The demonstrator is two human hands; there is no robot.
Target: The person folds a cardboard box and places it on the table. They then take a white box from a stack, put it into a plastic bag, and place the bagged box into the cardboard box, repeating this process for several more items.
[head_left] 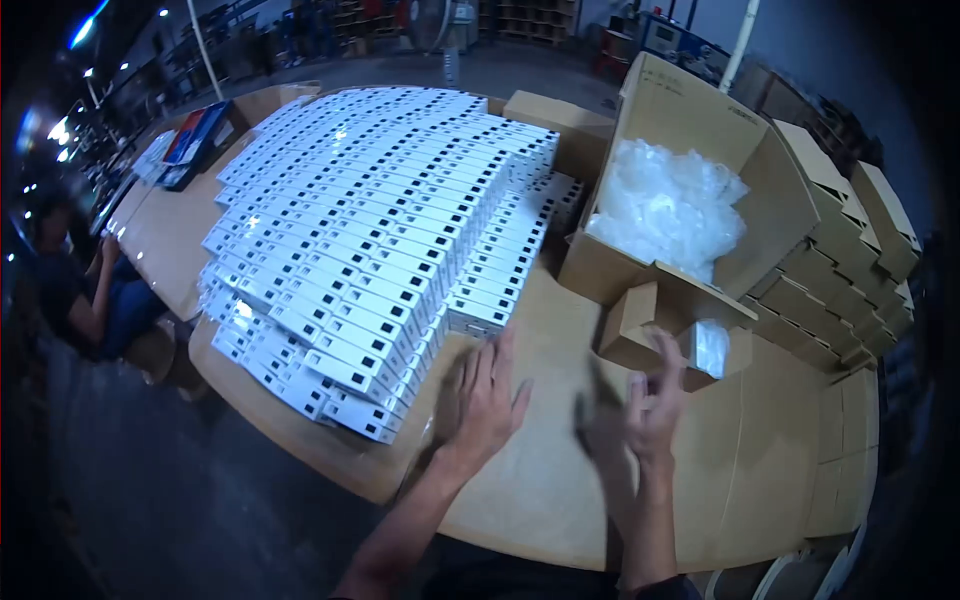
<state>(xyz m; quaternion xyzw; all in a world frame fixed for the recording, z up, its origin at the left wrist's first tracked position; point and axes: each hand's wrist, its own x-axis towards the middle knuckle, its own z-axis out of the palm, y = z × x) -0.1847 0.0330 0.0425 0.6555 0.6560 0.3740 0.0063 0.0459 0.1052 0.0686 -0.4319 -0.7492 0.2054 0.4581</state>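
Observation:
My left hand (487, 400) reaches over the brown table (560, 470), its fingers extended and apart with nothing in them. Its fingertips are close to the near edge of a large stack of white boxes (400, 230) marked with small black squares. To the right, my right hand (657, 405) is raised above the table with its fingers partly curled and apart, holding nothing visible. Just beyond it sits a small open cardboard box (630, 325), with a clear plastic-wrapped item (710, 348) at its right side.
A large open carton (690, 95) holds crumpled clear plastic bags (670, 205). Flattened or folded cardboard boxes (830, 260) are piled at the right. A seated person (75, 285) is at the far left, near a blue and red package (195, 135).

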